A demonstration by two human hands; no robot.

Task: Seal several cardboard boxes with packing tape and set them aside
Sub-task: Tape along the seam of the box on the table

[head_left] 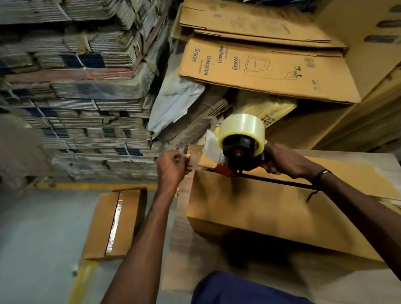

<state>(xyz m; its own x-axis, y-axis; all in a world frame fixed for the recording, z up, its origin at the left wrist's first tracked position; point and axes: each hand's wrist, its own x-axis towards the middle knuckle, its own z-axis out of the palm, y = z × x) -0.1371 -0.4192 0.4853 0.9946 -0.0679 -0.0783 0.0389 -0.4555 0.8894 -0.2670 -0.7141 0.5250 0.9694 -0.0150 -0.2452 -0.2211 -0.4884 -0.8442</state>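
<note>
Over the matte cardboard box [261,209], right hand [284,159] holds glossy tape dispenser [240,143].

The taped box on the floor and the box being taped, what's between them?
In the head view, the left forearm crosses above that gap. Beneath it lie grey floor and the worktop's edge carrying the open box; the taped box sits apart.

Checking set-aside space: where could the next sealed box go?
Bare grey floor lies left of the taped brown cardboard box, below the yellow floor line. Crowded: flattened brown cartons and bundled cardboard stacks behind.
</note>
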